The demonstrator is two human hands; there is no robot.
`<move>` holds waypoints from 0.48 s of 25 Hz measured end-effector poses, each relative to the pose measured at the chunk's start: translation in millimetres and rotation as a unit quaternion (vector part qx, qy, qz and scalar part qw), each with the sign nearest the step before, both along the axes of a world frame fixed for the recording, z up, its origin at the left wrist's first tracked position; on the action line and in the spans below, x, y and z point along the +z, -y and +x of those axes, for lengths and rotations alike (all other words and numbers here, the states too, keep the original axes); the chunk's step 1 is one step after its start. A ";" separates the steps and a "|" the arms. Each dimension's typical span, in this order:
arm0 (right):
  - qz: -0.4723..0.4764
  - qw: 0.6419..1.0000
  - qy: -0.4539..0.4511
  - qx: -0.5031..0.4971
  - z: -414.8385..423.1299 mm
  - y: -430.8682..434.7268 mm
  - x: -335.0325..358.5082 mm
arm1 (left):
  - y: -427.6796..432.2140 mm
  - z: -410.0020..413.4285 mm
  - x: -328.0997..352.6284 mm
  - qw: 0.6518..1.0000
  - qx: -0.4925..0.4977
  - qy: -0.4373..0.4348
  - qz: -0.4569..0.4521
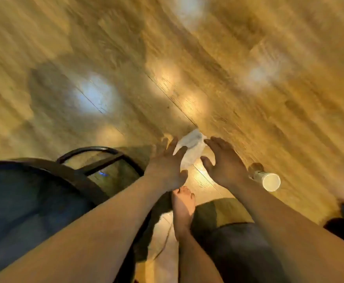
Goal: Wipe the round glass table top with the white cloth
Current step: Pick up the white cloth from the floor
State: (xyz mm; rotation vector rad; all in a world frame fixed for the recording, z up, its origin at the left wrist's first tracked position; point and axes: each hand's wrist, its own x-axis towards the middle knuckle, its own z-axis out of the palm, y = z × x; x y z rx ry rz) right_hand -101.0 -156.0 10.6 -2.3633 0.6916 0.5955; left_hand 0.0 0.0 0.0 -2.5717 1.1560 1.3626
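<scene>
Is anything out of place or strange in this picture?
Yes. The white cloth seems to lie crumpled on the wooden floor, beyond the round glass table, not on it. The left hand and right hand reach toward it, both open. A white-topped container is also on the floor.

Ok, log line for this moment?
phase: pre-wipe | left hand: open | right hand: open | cloth: between hands, ungripped | table: left, untouched
</scene>
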 end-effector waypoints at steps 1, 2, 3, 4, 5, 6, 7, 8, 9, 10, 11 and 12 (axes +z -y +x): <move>-0.006 1.000 -0.022 0.012 -4.2 1.8 -33.6 | 8.4 -4.6 -30.8 0.999 -0.015 -0.013 0.035; 0.004 0.999 -0.041 0.006 -5.7 4.7 -63.4 | 14.8 -8.6 -60.6 0.998 -0.016 -0.030 0.061; 0.010 0.998 -0.056 0.011 -7.9 8.9 -93.4 | 18.2 -11.3 -90.2 0.995 -0.023 -0.043 0.091; 0.001 0.998 -0.057 0.041 -7.6 13.9 -117.3 | 20.2 -11.5 -113.9 0.991 -0.013 -0.062 0.116; -0.009 0.996 -0.050 0.069 -5.0 16.9 -142.6 | 22.2 -12.5 -135.8 0.989 -0.010 -0.070 0.129; -0.002 0.995 -0.055 0.085 -1.0 17.7 -161.2 | 22.9 -14.8 -151.5 0.987 -0.011 -0.081 0.139; -0.004 0.992 -0.057 0.109 5.0 16.2 -180.8 | 22.8 -15.4 -168.4 0.985 -0.003 -0.092 0.149; 0.001 0.995 -0.051 0.082 14.0 12.5 -189.9 | 23.6 -15.3 -180.1 0.982 0.006 -0.103 0.159; 0.007 0.997 -0.059 0.040 18.8 8.5 -204.6 | 24.5 -15.5 -189.5 0.981 0.021 -0.113 0.158; 0.015 0.998 -0.067 0.000 22.1 5.6 -216.3 | 25.4 -15.2 -194.7 0.982 0.037 -0.116 0.146; -0.001 0.998 -0.069 0.007 25.7 0.8 -219.6 | 26.3 -15.2 -195.1 0.987 0.050 -0.104 0.115; -0.010 0.998 -0.060 0.003 28.9 -1.2 -214.3 | 27.2 -14.4 -189.7 0.992 0.063 -0.086 0.073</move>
